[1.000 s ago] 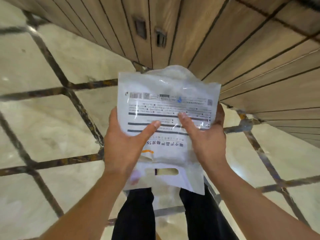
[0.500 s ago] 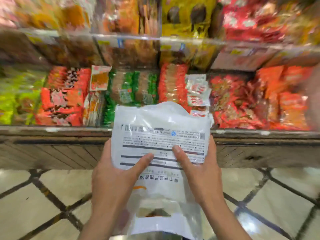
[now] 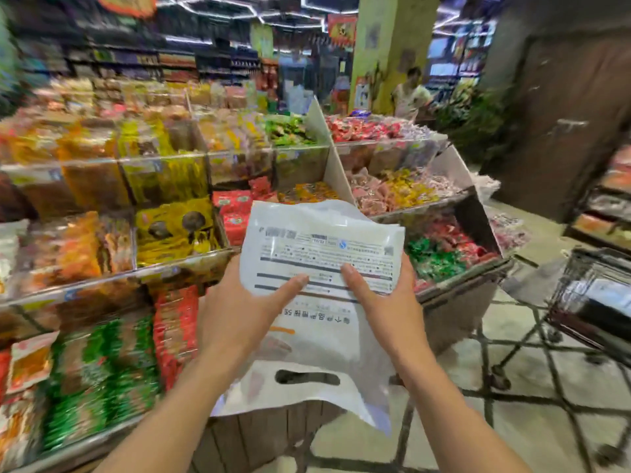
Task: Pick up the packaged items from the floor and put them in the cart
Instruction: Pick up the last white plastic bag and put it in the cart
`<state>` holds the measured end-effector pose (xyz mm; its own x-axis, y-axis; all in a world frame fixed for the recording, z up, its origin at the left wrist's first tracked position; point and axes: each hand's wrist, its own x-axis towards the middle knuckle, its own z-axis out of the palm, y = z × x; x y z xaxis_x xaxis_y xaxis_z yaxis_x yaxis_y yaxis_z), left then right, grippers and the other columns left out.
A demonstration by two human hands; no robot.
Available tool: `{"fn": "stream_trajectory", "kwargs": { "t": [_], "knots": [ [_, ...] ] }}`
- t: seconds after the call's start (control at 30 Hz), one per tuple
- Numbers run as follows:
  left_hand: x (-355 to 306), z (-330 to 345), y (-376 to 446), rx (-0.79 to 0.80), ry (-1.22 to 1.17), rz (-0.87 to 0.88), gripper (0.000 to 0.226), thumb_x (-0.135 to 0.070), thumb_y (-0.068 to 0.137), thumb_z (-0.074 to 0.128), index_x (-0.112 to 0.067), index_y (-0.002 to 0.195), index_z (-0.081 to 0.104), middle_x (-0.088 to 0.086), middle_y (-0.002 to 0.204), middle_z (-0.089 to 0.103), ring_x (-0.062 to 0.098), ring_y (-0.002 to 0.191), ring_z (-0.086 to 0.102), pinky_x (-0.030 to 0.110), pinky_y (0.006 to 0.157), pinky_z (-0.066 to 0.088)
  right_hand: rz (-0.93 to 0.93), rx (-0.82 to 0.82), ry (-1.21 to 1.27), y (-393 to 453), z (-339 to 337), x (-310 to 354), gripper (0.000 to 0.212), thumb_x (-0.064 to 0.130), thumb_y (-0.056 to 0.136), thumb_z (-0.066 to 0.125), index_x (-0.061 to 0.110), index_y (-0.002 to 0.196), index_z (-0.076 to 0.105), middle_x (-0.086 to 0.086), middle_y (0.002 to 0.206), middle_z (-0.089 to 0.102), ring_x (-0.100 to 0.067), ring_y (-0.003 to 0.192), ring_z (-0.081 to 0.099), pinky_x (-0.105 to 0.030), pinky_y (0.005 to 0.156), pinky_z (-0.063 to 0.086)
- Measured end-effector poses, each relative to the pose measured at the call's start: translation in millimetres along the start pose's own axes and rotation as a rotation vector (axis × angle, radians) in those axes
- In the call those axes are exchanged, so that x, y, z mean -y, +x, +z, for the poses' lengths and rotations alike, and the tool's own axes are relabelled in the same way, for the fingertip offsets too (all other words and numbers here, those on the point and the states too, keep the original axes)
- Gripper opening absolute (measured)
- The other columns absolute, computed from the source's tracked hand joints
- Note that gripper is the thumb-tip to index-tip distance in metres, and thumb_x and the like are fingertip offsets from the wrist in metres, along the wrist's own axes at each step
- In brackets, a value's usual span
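Head view has swung up a lot over the last second: it was pointing at floor tiles and a wood panel, then at the snack shelves face on, and now the whole shop aisle is in frame, so I'd guess the person has stood up and is turning to the right. Biggest thing in shot is the tiered snack display filling the left and centre, all blurry from the motion. At the right edge, about mid-height, the cart has come into view for the first time, a dark wire basket on wheels with something pale already lying in it, can't make out what. The packaged item, a white plastic bag with printed label text and a cut-out handle hanging at its lower end, sits centre frame, well apart from the cart and clearly off the floor. Grip hasn't changed at all: left hand and right hand each hold a side edge, thumbs pressed flat across the front, fingers wrapped behind. So pickup looks done to me, and what's left is carrying it over to the right and dropping it in.
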<state>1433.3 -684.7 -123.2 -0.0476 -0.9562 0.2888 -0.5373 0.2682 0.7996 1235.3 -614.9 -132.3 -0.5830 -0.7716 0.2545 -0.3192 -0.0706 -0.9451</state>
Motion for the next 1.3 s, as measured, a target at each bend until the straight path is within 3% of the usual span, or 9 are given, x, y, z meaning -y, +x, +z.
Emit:
{"fn": "stream_trajectory", "kwargs": {
  "t": [0.17,0.3,0.4,0.47,0.63,0.8,0.97,1.13,1.3],
  "knots": [
    [-90,62,-11,0.027,-0.021,0.11,0.086,-0.101,0.053,0.06,-0.044,0.118,0.064,-0.018,0.103,0.076,0.017,0.1,0.072,0.042,0.085,0.059,-0.039,-0.105,-0.032,26,-111,10,0.071,0.063,0.082,0.079,0.047,0.14,0.042,0.043,0.105,0.06,0.019,0.094,0.057,-0.023,0.081,0.046],
    [-161,116,-30,0.061,-0.074,0.174,0.086,-0.1,0.053,0.06,-0.043,0.117,0.065,-0.018,0.104,0.076,0.019,0.102,0.071,0.046,0.089,0.058,-0.082,-0.188,-0.095,43,-202,11,0.084,0.075,0.078,0.075,0.047,0.148,0.04,0.036,0.114,0.065,-0.004,0.113,0.066,-0.041,0.095,0.051],
    [-213,158,-46,0.087,-0.111,0.239,0.08,-0.095,0.058,0.064,-0.04,0.117,0.066,-0.017,0.106,0.076,0.018,0.103,0.071,0.039,0.085,0.056,-0.088,-0.243,-0.143,55,-268,11,0.086,0.077,0.078,0.074,0.046,0.149,0.037,0.039,0.111,0.061,-0.01,0.118,0.065,-0.046,0.1,0.053],
    [-246,186,-58,0.116,-0.14,0.284,0.074,-0.09,0.063,0.069,-0.038,0.117,0.067,-0.016,0.109,0.076,0.017,0.104,0.07,0.036,0.082,0.053,-0.093,-0.293,-0.157,59,-309,7,0.089,0.082,0.074,0.073,0.05,0.148,0.036,0.031,0.123,0.065,-0.013,0.123,0.064,-0.05,0.103,0.053],
    [-313,260,-78,0.218,-0.222,0.347,0.08,-0.096,0.059,0.065,-0.038,0.115,0.069,-0.018,0.103,0.077,0.015,0.098,0.072,0.043,0.089,0.059,-0.069,-0.414,-0.204,67,-404,-5,0.084,0.076,0.079,0.074,0.046,0.148,0.037,0.026,0.123,0.066,-0.009,0.116,0.066,-0.04,0.095,0.054],
    [-364,340,-90,0.32,-0.274,0.421,0.08,-0.096,0.058,0.065,-0.04,0.115,0.068,-0.018,0.104,0.077,0.016,0.099,0.073,0.046,0.088,0.06,-0.027,-0.544,-0.294,85,-479,-32,0.09,0.086,0.072,0.067,0.047,0.147,0.035,0.023,0.127,0.064,-0.013,0.12,0.065,-0.05,0.101,0.055],
    [-413,430,-85,0.44,-0.305,0.487,0.086,-0.098,0.058,0.063,-0.039,0.119,0.068,-0.015,0.106,0.078,0.016,0.099,0.073,0.046,0.087,0.061,0.009,-0.674,-0.356,117,-549,-60,0.083,0.077,0.079,0.072,0.046,0.147,0.037,0.035,0.106,0.058,-0.006,0.111,0.063,-0.041,0.098,0.055],
    [-476,523,-63,0.535,-0.345,0.548,0.08,-0.096,0.06,0.064,-0.038,0.113,0.069,-0.017,0.098,0.077,0.013,0.091,0.073,0.043,0.08,0.062,0.061,-0.776,-0.38,173,-614,-80,0.078,0.072,0.083,0.072,0.044,0.148,0.038,0.034,0.107,0.058,-0.004,0.104,0.06,-0.035,0.09,0.05],
    [-546,612,-38,0.61,-0.41,0.56,0.074,-0.09,0.062,0.071,-0.034,0.111,0.07,-0.016,0.098,0.075,0.012,0.091,0.072,0.042,0.078,0.062,0.088,-0.864,-0.395,237,-681,-94,0.082,0.076,0.081,0.071,0.044,0.149,0.037,0.024,0.121,0.066,-0.006,0.105,0.066,-0.041,0.094,0.057]
  ]
}}
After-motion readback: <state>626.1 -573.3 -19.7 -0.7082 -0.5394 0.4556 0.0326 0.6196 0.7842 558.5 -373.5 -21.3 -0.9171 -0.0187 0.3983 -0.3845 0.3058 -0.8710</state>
